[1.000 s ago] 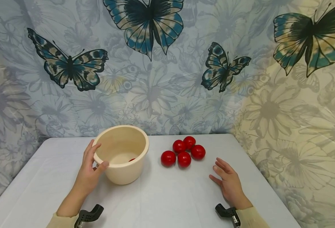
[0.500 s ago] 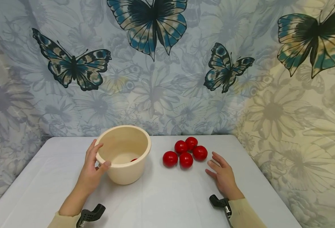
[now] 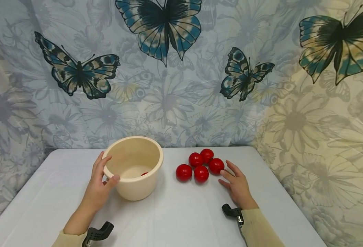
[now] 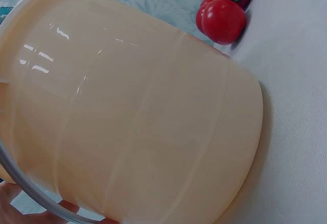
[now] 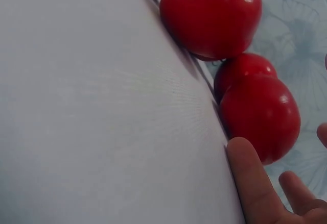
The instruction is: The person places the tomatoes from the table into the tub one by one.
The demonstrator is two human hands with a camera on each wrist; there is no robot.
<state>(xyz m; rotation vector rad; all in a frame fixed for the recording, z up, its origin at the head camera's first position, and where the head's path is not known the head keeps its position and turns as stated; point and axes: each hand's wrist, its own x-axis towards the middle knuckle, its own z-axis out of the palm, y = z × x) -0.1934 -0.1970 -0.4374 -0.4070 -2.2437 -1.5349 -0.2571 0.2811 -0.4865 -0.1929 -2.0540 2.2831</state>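
Observation:
A cream plastic bucket (image 3: 138, 187) stands on the white table, left of the middle. My left hand (image 3: 96, 188) holds it by the left side of its rim, thumb at the front and fingers over the edge. Inside, a sliver of something red (image 3: 144, 174) shows at the bottom; the rest is hidden by the wall. Several red tomatoes lie in a cluster right of the bucket. Beside the rightmost tomato (image 3: 216, 166) is my right hand (image 3: 238, 187), its fingers spread and holding nothing. In the right wrist view a fingertip is close against a tomato (image 5: 260, 117); contact cannot be told.
The white table (image 3: 169, 223) reaches back to a wall covering (image 3: 166, 103) printed with flowers and butterflies. Both wrists carry black camera mounts (image 3: 99, 233). A grey curved strip (image 4: 30, 188) runs along the bucket in the left wrist view.
My right hand has moved left and away from me, up to the rightmost tomato. The left hand and the bucket have stayed in place; the view shifted slightly.

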